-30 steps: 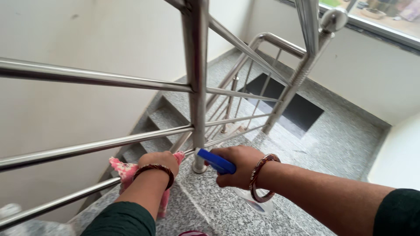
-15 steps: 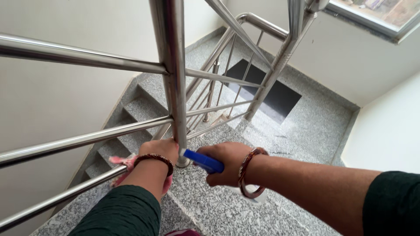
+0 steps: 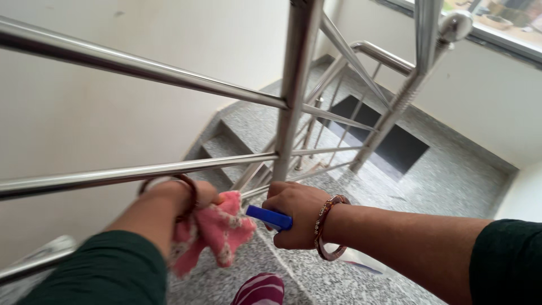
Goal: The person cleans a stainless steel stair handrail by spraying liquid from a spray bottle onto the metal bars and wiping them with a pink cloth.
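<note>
two hands show, one cloth, one spray bottle. the left hand [image 3: 189, 195], at the lower left of the frame and blurred, has its fingers clenched on a pink cloth [image 3: 217, 230], which hangs in a bunch below the hand, just beside the middle rail. the right hand [image 3: 298, 212], at the lower middle, has its fingers wrapped round the blue head of a spray bottle [image 3: 270, 217]. the blue part lies almost level, its long axis running left to right across the frame, its free end pointing left toward the cloth and nearly touching it. the clear body of the bottle shows faintly under the right wrist, slanting to the lower right. each wrist carries one bangle [image 3: 329, 226]; both sleeves are dark green.

the steel railing [image 3: 293, 90] has one upright post in the upper middle and three horizontal rails counted on the left: one across the top left, one at mid height, and one low at the left edge. a second post with a round knob stands at the upper right. the gaps between the rails are open, and the hands sit at the gap beneath the middle rail, near the foot of the post.

grey granite stairs [image 3: 237, 133] drop away behind the rails toward a landing with one dark mat [image 3: 395, 144]. a striped pink and purple foot covering [image 3: 259, 289] shows at the bottom edge.
</note>
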